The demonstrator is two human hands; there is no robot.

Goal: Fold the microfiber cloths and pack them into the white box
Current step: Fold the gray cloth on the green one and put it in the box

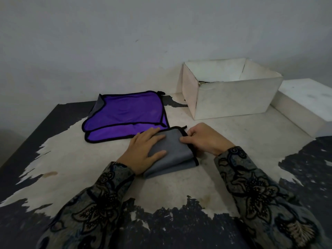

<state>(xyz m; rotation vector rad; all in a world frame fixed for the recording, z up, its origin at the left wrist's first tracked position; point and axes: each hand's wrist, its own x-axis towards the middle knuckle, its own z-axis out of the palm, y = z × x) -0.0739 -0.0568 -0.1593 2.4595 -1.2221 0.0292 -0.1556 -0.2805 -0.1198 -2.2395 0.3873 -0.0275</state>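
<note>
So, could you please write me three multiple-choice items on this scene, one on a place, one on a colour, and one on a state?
1. Where is the white box?
A. far right of the table
B. near left corner
C. on the floor

2. What colour is the spread cloth?
A. green
B. purple
C. yellow

3. How is the grey cloth?
A. inside the box
B. hanging
C. folded under both hands

Key: 1 A, it stands beyond the right hand; 2 B, purple with black trim; 3 C, left hand presses it, right pinches its edge.

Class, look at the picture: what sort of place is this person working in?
Probably a plain room at home or in a workshop: a worn table with peeling dark surface against a bare wall, holding a white box.
</note>
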